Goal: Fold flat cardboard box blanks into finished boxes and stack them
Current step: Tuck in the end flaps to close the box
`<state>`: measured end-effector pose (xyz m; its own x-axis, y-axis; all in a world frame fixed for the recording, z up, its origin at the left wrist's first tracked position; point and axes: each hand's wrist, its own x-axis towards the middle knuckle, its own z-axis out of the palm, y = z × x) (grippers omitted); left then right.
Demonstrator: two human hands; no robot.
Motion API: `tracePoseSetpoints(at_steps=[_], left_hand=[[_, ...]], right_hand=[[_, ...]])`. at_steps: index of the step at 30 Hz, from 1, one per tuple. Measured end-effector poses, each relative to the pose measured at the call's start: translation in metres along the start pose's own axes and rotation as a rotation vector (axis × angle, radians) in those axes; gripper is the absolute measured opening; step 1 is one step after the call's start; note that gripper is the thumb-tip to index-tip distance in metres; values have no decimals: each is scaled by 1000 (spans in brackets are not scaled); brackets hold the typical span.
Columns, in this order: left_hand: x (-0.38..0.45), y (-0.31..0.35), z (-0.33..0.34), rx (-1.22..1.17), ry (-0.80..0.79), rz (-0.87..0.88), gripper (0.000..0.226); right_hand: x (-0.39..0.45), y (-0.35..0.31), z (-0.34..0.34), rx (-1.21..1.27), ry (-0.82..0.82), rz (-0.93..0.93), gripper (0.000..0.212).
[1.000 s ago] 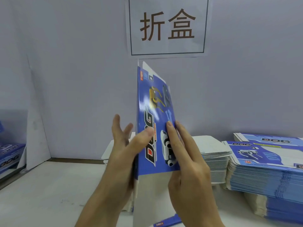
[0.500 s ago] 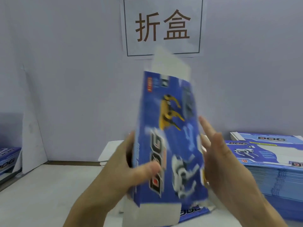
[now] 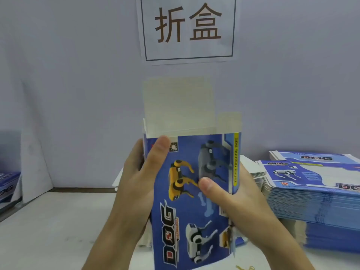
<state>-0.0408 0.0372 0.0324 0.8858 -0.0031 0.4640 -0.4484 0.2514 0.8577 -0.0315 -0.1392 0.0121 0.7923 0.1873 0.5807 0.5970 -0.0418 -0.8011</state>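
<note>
- Between your two hands, held up above the bench (image 3: 48, 221), stands the blue box (image 3: 191, 191), upright and opened into a sleeve, its printed front facing you.
- Your left hand (image 3: 136, 178) grips the box's left edge: the thumb lies across the upper left corner of the front panel, and the fingers go round behind, out of sight.
- Your right hand (image 3: 239, 201) grips the right edge lower down: the thumb presses on the front panel near the middle, just beside the yellow dog print, and the fingers wrap behind.
- Both hands are clamped on the box, one on each side, apart by the box's width.
- At the box's top the white flaps (image 3: 177, 106) stand straight up, unfolded: a tall wide one at the back and a shorter narrow one at the right.
- Its lower end runs out of view at the bottom, so you cannot tell how the bottom flaps lie.
- To your right on the bench sits a thick stack of flat blanks (image 3: 311, 191), printed side up, with a second pile just behind it.
- Behind the box, another pile of white blanks (image 3: 251, 170) shows beside your right hand.
- On the wall ahead hangs a white paper sign (image 3: 188, 28) with two large brown characters in a thin frame.
- At the far left edge, some blue printed boxes (image 3: 7, 186) are partly visible.
</note>
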Motion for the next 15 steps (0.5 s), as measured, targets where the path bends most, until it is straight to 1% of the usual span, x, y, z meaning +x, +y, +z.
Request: tracePoseSetpoints(at_steps=[1, 2, 4, 6, 7, 8, 9, 11, 12, 13, 15], left_hand=[[4, -1, 1, 22, 71, 50, 68], [6, -4, -1, 44, 141, 72, 62], [9, -12, -4, 55, 198, 49, 62], [8, -17, -5, 29, 141, 39, 60], [6, -19, -4, 11, 89, 42, 54], [4, -20, -3, -11, 44, 43, 48], [3, -21, 0, -40, 3, 47, 45], [2, -23, 5, -84, -69, 77, 49], [1, -24, 7, -88, -84, 103, 58], [1, -23, 8, -81, -86, 132, 66], [2, -19, 7, -12, -58, 191, 68]], right_hand=[[-1, 1, 0, 4, -22, 21, 43], [-3, 2, -1, 23, -59, 56, 42], [-6, 2, 0, 99, -123, 106, 48], [-5, 4, 1, 209, -105, 116, 62], [-4, 6, 1, 227, -39, 86, 66], [-2, 6, 1, 189, 49, 34, 66], [0, 6, 0, 101, 125, -23, 65], [2, 3, -1, -14, 195, -93, 71], [3, 3, -2, -18, 208, -109, 76], [3, 2, -3, -34, 218, -117, 80], [3, 1, -6, -87, 228, -123, 85]])
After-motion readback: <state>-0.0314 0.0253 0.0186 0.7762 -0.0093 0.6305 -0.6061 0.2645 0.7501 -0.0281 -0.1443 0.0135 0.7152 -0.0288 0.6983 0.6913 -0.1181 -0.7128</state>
